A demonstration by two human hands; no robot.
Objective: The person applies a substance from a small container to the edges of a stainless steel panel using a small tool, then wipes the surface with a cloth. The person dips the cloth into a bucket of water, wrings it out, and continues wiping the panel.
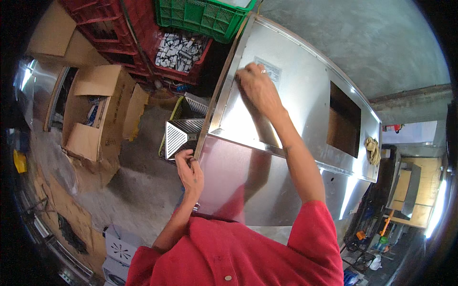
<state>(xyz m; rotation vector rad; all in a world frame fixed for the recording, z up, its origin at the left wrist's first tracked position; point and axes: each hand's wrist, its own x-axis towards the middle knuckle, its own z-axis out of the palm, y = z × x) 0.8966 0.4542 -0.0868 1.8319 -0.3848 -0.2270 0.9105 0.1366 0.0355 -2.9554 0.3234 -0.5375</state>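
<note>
A large shiny sheet-metal cabinet (298, 62) lies in front of me. My right hand (262, 93) reaches over its top panel, fingers bent and drawn together at the panel's left edge, beside a small label plate (268, 69). Whatever those fingertips may pinch is hidden beneath them. Low at the cabinet's left side, my left hand (191, 175) has its fingers curled by the side edge; I cannot make out what is in them. Just beyond it are slotted metal pieces (177, 139) in a crate.
Red crates (98, 31) and a green crate (202, 19) are stacked at the far left, one holding small metal parts (180, 52). An opened cardboard box (109, 90) stands on the floor. A rectangular opening (343, 119) cuts the cabinet top, near a tan cloth (372, 150).
</note>
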